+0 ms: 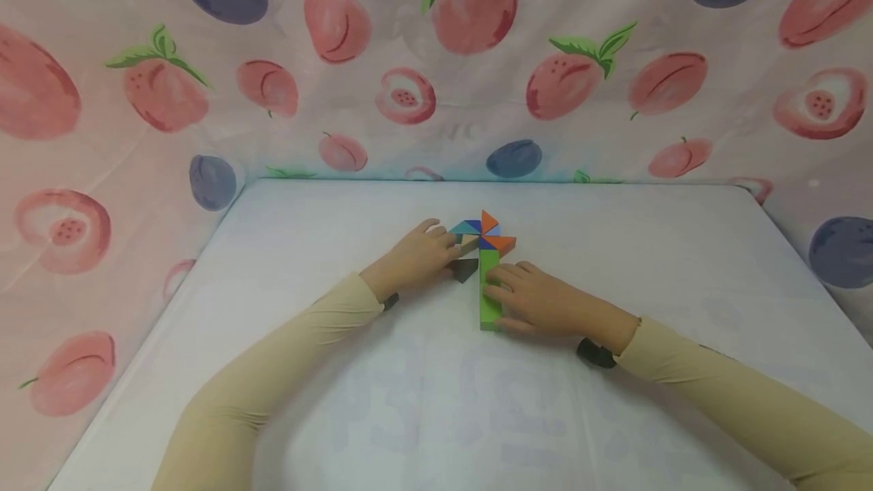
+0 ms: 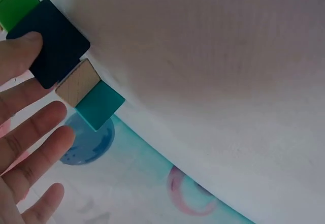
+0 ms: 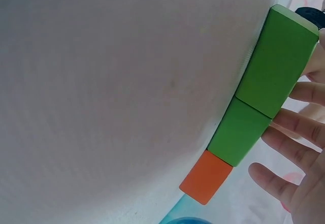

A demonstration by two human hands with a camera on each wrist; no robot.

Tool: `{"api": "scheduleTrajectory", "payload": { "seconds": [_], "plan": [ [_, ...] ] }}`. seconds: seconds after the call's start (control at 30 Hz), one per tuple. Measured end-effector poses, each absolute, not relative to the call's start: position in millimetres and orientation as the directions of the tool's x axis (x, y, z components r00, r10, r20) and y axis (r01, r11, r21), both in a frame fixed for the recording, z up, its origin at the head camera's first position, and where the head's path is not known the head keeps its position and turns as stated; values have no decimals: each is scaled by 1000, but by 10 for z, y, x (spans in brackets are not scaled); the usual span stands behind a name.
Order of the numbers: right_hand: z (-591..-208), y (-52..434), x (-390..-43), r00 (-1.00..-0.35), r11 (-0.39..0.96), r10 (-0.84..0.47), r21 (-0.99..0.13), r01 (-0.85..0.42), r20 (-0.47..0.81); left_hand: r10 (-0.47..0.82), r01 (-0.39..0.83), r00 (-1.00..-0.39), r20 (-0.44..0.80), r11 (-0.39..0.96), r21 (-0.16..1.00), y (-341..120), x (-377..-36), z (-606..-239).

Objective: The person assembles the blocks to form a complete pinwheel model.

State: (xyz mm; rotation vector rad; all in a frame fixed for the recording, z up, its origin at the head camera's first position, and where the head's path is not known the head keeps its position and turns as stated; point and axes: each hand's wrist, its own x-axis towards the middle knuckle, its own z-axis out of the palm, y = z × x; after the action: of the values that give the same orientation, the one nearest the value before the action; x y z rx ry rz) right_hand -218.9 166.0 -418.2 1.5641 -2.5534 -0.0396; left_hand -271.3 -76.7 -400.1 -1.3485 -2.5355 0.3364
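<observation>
At centre frame on the white worktop (image 1: 341, 400), we are touching the dark wooden block (image 1: 464, 269) with our left hand (image 1: 417, 258), fingers relaxed and holding nothing. Beside it, our right hand (image 1: 539, 299) is pressing straight fingers against the long green wooden block (image 1: 488, 309), below the colourful triangle-block pinwheel (image 1: 483, 233).

Both hands rest on the white table (image 1: 614, 248): left hand (image 1: 416, 260) touching the pinwheel blocks (image 1: 483, 233), right hand (image 1: 539, 301) on the green block (image 1: 488, 313).

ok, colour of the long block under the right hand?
Green: the long block reads bright green, clearest in the right wrist view, with the right hand resting on it.
</observation>
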Motion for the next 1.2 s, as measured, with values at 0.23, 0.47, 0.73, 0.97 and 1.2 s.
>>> {"api": "scheduleTrajectory", "payload": {
  "seconds": [0.23,0.47,0.73,0.97,1.2],
  "plan": [
    [-4170,1659,-2184,-456,465,-883,86,-881,108,883,838,-459,101,468,-279,-772,-2733,-4012],
    [-4176,1656,-2177,-459,468,-882,80,-880,105,888,846,-452,88,458,-273,-773,-2712,-4016],
    [-4167,1657,-2174,-457,466,-884,90,-880,102,902,854,-414,123,431,-292,-817,-2720,-3987],
    [-4168,1660,-2172,-441,453,-889,100,-886,125,873,831,-473,116,486,-272,-743,-2722,-4044],
    [-4160,1651,-2167,-443,455,-888,101,-885,124,869,806,-479,124,491,-330,-733,-2707,-4036]
  ]
}}
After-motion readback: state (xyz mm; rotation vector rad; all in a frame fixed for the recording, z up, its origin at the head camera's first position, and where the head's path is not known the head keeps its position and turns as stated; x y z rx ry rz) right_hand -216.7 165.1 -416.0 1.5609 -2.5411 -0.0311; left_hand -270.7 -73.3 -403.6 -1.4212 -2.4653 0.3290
